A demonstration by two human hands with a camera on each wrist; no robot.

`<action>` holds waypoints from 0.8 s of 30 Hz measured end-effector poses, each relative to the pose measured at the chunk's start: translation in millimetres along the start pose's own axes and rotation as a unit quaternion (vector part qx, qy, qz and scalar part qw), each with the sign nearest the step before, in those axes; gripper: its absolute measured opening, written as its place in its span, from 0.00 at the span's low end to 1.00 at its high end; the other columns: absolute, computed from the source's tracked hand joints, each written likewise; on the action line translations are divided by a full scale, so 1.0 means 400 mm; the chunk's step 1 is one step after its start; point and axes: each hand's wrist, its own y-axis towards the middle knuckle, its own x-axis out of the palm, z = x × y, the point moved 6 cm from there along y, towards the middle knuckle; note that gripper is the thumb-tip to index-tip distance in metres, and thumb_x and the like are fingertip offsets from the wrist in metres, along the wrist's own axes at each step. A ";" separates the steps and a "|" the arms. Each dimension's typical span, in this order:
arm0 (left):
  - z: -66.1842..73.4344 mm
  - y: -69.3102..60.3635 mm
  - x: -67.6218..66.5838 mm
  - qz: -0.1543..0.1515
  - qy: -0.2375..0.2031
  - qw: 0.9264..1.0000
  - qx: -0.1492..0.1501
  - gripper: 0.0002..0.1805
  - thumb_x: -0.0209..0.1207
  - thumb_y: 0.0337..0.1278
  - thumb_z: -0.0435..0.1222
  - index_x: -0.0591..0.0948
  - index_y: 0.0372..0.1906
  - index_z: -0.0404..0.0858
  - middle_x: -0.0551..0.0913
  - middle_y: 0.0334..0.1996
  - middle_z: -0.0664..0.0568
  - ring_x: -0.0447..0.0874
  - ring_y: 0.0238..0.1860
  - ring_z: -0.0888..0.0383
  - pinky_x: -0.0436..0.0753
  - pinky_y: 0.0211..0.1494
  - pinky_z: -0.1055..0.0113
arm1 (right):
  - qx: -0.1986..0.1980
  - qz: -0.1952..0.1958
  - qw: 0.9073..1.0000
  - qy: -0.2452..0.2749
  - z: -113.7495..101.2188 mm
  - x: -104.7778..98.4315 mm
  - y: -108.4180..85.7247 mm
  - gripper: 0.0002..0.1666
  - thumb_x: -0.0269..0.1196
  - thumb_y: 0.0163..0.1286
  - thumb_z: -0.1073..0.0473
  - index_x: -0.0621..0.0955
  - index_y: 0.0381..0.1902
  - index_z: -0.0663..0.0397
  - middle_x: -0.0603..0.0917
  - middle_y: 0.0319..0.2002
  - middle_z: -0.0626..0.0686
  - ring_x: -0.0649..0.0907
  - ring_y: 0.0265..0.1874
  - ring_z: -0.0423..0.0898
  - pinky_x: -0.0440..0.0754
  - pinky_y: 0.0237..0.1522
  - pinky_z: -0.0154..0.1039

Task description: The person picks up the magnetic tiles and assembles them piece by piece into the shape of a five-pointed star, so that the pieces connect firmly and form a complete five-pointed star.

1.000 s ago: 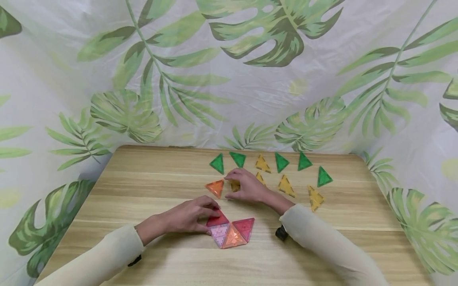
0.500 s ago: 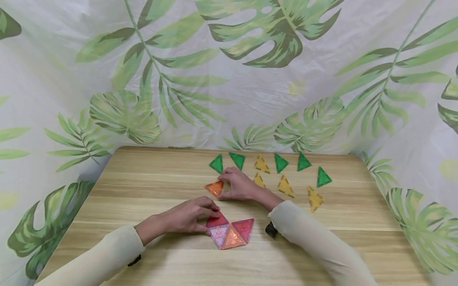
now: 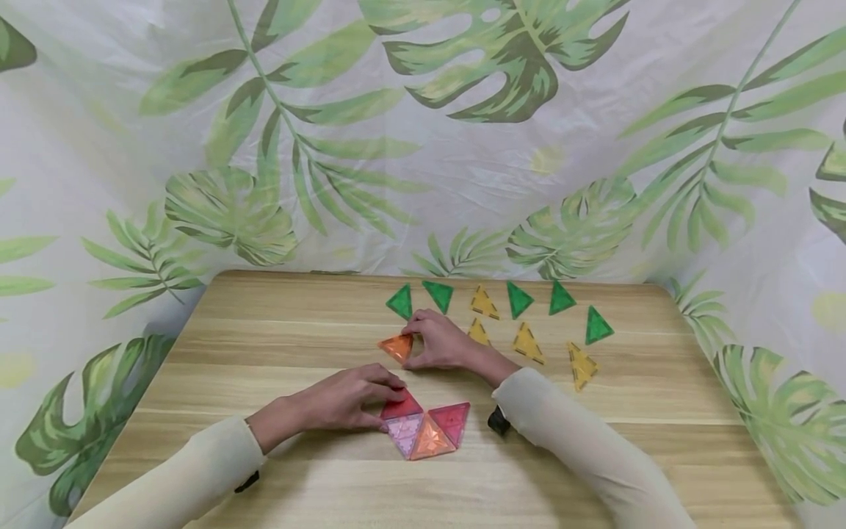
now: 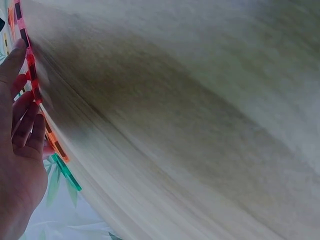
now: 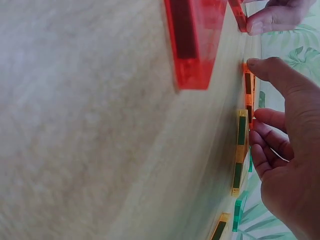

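Four joined sides form a partial fan of triangular magnetic tiles on the table: a red tile (image 3: 403, 406), a lilac tile (image 3: 402, 433), an orange tile (image 3: 433, 438) and a crimson tile (image 3: 452, 421). My left hand (image 3: 344, 398) holds the red tile at its left side, its thumb down by the lilac tile's corner. Farther back, my right hand (image 3: 441, 342) pinches a second orange tile (image 3: 394, 348) between thumb and fingers, and that tile lies on the table. A yellow tile (image 5: 240, 150) beside it is hidden under the right hand in the head view.
Several green triangular tiles (image 3: 519, 300) and yellow tiles (image 3: 529, 343) lie scattered over the back right of the wooden table (image 3: 264, 323). A leaf-printed cloth (image 3: 423, 184) hangs along the table's back and sides.
My right hand has moved left from over the yellow tile to the orange tile and taken its edges. The left hand stays at the red tile.
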 end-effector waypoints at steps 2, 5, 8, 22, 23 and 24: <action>-0.001 -0.003 -0.001 0.001 0.000 1.000 0.004 0.28 0.75 0.61 0.51 0.87 0.62 0.42 0.84 0.63 0.52 0.81 0.65 0.56 0.84 0.66 0.57 | -0.004 -0.002 1.000 -0.003 0.001 0.000 0.002 0.36 0.80 0.59 0.42 0.87 0.59 0.56 0.84 0.54 0.51 0.80 0.54 0.45 0.81 0.60 0.43; -0.002 -0.005 -0.001 -0.001 -0.004 1.000 0.007 0.28 0.74 0.62 0.50 0.87 0.63 0.42 0.84 0.64 0.52 0.81 0.65 0.56 0.84 0.66 0.57 | -0.015 -0.004 1.000 -0.005 0.000 0.000 0.005 0.35 0.80 0.58 0.42 0.87 0.59 0.55 0.84 0.53 0.51 0.81 0.54 0.45 0.81 0.60 0.42; -0.003 -0.007 -0.002 -0.003 -0.007 1.000 0.006 0.27 0.73 0.64 0.50 0.87 0.63 0.42 0.84 0.64 0.52 0.80 0.65 0.56 0.83 0.67 0.58 | -0.024 -0.006 1.000 -0.007 -0.002 0.001 0.009 0.35 0.80 0.57 0.42 0.88 0.58 0.55 0.84 0.52 0.50 0.81 0.51 0.44 0.82 0.57 0.41; -0.001 -0.008 -0.004 0.001 -0.018 1.000 0.007 0.26 0.73 0.63 0.49 0.87 0.62 0.41 0.84 0.64 0.51 0.81 0.66 0.56 0.84 0.66 0.57 | -0.048 -0.009 0.999 0.009 0.011 -0.032 -0.025 0.34 0.79 0.58 0.45 0.87 0.59 0.56 0.83 0.54 0.51 0.81 0.52 0.45 0.83 0.56 0.41; -0.002 -0.009 -0.004 0.000 -0.018 1.000 0.004 0.26 0.73 0.63 0.49 0.87 0.62 0.41 0.84 0.64 0.51 0.81 0.66 0.56 0.83 0.67 0.57 | -0.048 -0.007 0.999 0.012 0.015 -0.036 -0.031 0.34 0.78 0.58 0.45 0.87 0.59 0.55 0.83 0.54 0.51 0.81 0.52 0.45 0.83 0.57 0.41; -0.002 -0.009 -0.004 0.000 -0.018 1.000 0.003 0.27 0.73 0.63 0.49 0.87 0.62 0.41 0.84 0.65 0.51 0.80 0.66 0.56 0.83 0.67 0.57 | -0.049 -0.005 0.999 0.013 0.018 -0.040 -0.038 0.34 0.79 0.58 0.45 0.87 0.59 0.56 0.83 0.55 0.51 0.81 0.53 0.45 0.83 0.58 0.42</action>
